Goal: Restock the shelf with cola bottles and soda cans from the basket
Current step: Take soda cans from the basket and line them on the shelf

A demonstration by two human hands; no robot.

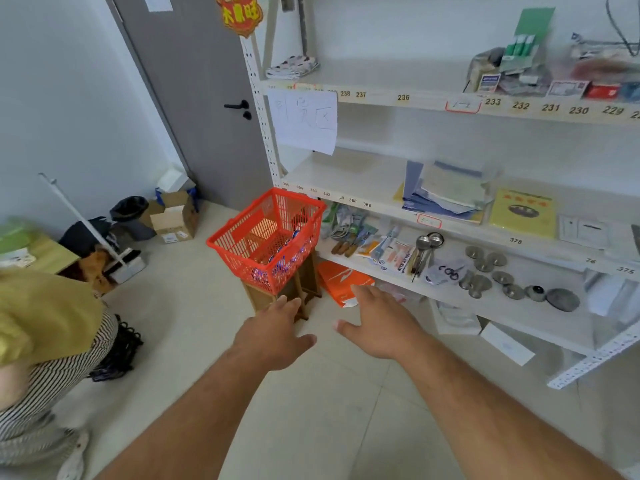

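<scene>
Head view shows both hands stretched out toward the basket (266, 237), empty and well short of it. The left hand (277, 332) has its fingers spread, palm down, and the right hand (375, 327) is likewise flat and open; neither holds anything.

The red basket sits on a small wooden stool (294, 294) just beside the left end of the shelf (381, 202). Blue-and-red cans (282, 258) lie at the bottom of it; I cannot make out any bottles through the mesh.

The main risk, as I judge it, is the perch. The basket overhangs the narrow stool, so a downward push on its near rim, or a one-sided lift, could tip it and send cans rolling over the floor. A dropped can may dent. The lower shelf board is crowded with spoons (427, 242), round metal lids (485, 268) and packets, so cans pushed in carelessly could knock these off; the middle board has bare space at its left end.

Around it: a pale tiled floor (346, 427), a grey door (194, 98), cardboard boxes (175, 220) and a broom (104, 244) against the wall, and another person (45, 358) crouched at the left edge, close enough to be in the way of a rolling can.
</scene>
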